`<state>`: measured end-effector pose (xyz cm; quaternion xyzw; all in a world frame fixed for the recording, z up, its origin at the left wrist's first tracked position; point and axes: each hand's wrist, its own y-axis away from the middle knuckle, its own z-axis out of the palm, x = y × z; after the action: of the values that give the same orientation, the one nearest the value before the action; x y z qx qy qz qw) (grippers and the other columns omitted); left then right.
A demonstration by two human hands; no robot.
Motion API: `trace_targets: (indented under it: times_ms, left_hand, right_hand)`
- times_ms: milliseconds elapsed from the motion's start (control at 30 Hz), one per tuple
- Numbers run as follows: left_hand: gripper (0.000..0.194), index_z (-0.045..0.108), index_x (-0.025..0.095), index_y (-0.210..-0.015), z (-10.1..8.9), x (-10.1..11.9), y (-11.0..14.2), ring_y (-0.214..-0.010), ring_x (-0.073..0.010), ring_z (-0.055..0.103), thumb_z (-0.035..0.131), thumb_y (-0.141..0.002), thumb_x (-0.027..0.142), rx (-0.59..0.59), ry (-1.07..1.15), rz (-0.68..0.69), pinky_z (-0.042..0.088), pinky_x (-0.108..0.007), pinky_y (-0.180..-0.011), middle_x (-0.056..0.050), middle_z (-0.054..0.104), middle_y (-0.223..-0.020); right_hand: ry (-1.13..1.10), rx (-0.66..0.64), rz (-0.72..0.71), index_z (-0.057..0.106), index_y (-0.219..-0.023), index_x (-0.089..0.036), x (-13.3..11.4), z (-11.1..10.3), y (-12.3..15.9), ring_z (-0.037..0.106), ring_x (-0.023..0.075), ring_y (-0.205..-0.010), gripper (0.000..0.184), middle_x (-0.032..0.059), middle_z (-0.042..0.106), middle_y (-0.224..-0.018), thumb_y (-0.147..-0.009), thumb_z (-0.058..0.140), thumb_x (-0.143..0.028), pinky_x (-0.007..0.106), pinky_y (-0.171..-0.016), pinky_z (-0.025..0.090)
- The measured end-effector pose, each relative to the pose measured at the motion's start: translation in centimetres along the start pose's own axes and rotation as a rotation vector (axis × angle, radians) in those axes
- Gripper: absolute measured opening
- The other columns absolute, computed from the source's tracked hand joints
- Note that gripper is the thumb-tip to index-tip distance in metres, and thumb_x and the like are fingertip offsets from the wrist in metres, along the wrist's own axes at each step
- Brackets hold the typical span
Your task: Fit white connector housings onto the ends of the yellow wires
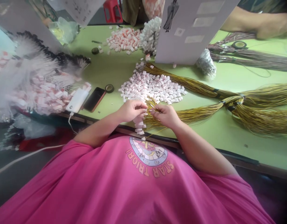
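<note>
My left hand (133, 110) is closed in a pinch, thumb and forefinger together; whatever sits between the fingertips is too small to make out. Facing it, my right hand (167, 115) pinches the end of a yellow wire. Loose yellow wire ends (151, 102) fan out around my fingertips, from a long bundle of yellow wires (199, 113) running off to the right. Just beyond both hands lies a heap of small white plastic connector housings (155, 85). More housings (139, 124) trail down below my left hand to the table edge.
A phone (94, 99), a white power bank (77, 100) and a tape roll (109, 88) lie left. Bundled white wires (38, 71) with housings fill the far left. A white partition (185, 31) stands behind. A co-worker's arm (255, 23) reaches in at upper right.
</note>
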<state>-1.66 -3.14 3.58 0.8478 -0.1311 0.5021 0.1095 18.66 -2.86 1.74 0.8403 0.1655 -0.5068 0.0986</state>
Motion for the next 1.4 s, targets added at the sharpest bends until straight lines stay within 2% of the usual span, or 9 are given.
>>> trace_targets:
  times_ms: [200, 333, 500, 667, 767, 900, 1033, 1200, 1400]
  left_hand:
    - [0.022, 0.07, 0.014, -0.097, -6.8, -5.3, -2.6, -0.096, -0.021, 0.059, 0.054, -0.084, 0.021, 0.287, -0.497, -0.043, 0.044, -0.035, -0.092, -0.012, 0.066, -0.104]
    - [0.027, 0.068, 0.013, -0.104, -8.3, -8.3, -3.9, -0.096, -0.0238, 0.058, 0.059, -0.081, 0.023, 0.199, -0.591, -0.164, 0.042, -0.038, -0.093, -0.015, 0.063, -0.108]
    - [0.024, 0.069, 0.013, -0.1, -7.6, -8.6, -4.0, -0.093, -0.0231, 0.056, 0.057, -0.081, 0.021, 0.136, -0.677, -0.119, 0.042, -0.035, -0.09, -0.013, 0.062, -0.102]
    - [0.025, 0.071, 0.014, -0.099, -7.7, -7.4, -3.5, -0.088, -0.0209, 0.058, 0.059, -0.078, 0.02, 0.176, -0.65, -0.163, 0.044, -0.033, -0.087, -0.011, 0.063, -0.098]
    - [0.013, 0.067, 0.014, -0.087, -6.4, -5.1, -2.7, -0.081, -0.0179, 0.061, 0.062, -0.076, 0.019, 0.212, -0.389, -0.174, 0.048, -0.031, -0.08, -0.008, 0.065, -0.09]
    - [0.012, 0.062, 0.014, -0.088, -2.9, -1.4, -1.6, -0.06, -0.0115, 0.061, 0.065, -0.078, 0.02, 0.054, 0.178, -0.14, 0.051, -0.026, -0.064, -0.001, 0.062, -0.065]
    - [0.013, 0.064, 0.011, -0.087, -0.1, 0.3, -1.2, -0.058, -0.009, 0.061, 0.068, -0.077, 0.019, -0.035, 0.5, -0.216, 0.05, -0.023, -0.06, -0.001, 0.064, -0.063]
    - [0.022, 0.063, 0.011, -0.086, 0.6, 0.3, -1.2, -0.057, -0.0079, 0.062, 0.075, -0.069, 0.016, -0.04, 0.618, -0.285, 0.05, -0.021, -0.059, -0.001, 0.066, -0.065]
    - [0.019, 0.063, 0.012, -0.089, 0.7, -0.1, -1.0, -0.054, -0.0068, 0.06, 0.072, -0.073, 0.016, -0.052, 0.576, -0.299, 0.047, -0.018, -0.053, 0.0, 0.065, -0.064]
  right_hand:
    - [-0.269, 0.074, -0.063, 0.07, -0.073, -0.018, 0.6, -0.8, -0.5, 0.06, 0.0157, -0.078, 0.012, 0.0031, 0.067, -0.08, -0.07, 0.067, -0.03, 0.032, -0.076, 0.045]
    - [-0.427, 0.018, 0.098, 0.07, -0.074, -0.016, 1.0, -0.9, -0.7, 0.057, 0.013, -0.064, 0.021, 0.0013, 0.066, -0.069, -0.06, 0.075, -0.031, 0.031, -0.067, 0.045]
    - [-0.408, -0.078, 0.093, 0.069, -0.075, -0.014, 1.0, -1.1, -0.7, 0.055, 0.0122, -0.058, 0.019, 0.0012, 0.063, -0.061, -0.069, 0.067, -0.032, 0.03, -0.063, 0.043]
    - [-0.312, -0.027, 0.132, 0.065, -0.07, -0.015, 0.7, -0.7, -0.5, 0.046, 0.0091, -0.053, 0.017, -0.0024, 0.055, -0.056, -0.068, 0.064, -0.032, 0.027, -0.056, 0.037]
    - [-0.312, 0.003, 0.144, 0.063, -0.069, -0.015, 0.5, -0.5, -0.4, 0.043, 0.0083, -0.053, 0.015, -0.003, 0.053, -0.057, -0.066, 0.063, -0.03, 0.027, -0.056, 0.035]
    - [-0.249, 0.004, 0.132, 0.064, -0.069, -0.015, 0.4, -0.4, -0.3, 0.043, 0.0093, -0.055, 0.017, -0.0025, 0.052, -0.056, -0.067, 0.064, -0.032, 0.027, -0.056, 0.034]
    - [-0.208, -0.009, 0.094, 0.067, -0.071, -0.015, 0.3, -0.4, -0.2, 0.044, 0.0094, -0.056, 0.023, -0.0023, 0.054, -0.058, -0.07, 0.066, -0.037, 0.027, -0.056, 0.035]
    - [-0.277, -0.069, 0.091, 0.066, -0.081, -0.015, -0.1, -0.3, -0.1, 0.047, 0.0096, -0.055, 0.02, -0.0013, 0.059, -0.061, -0.074, 0.06, -0.032, 0.026, -0.055, 0.036]
    - [-0.178, 0.039, 0.138, 0.059, -0.069, -0.015, -0.6, -0.1, -0.1, 0.036, 0.0074, -0.052, 0.014, -0.0051, 0.044, -0.054, -0.069, 0.062, -0.029, 0.026, -0.052, 0.029]
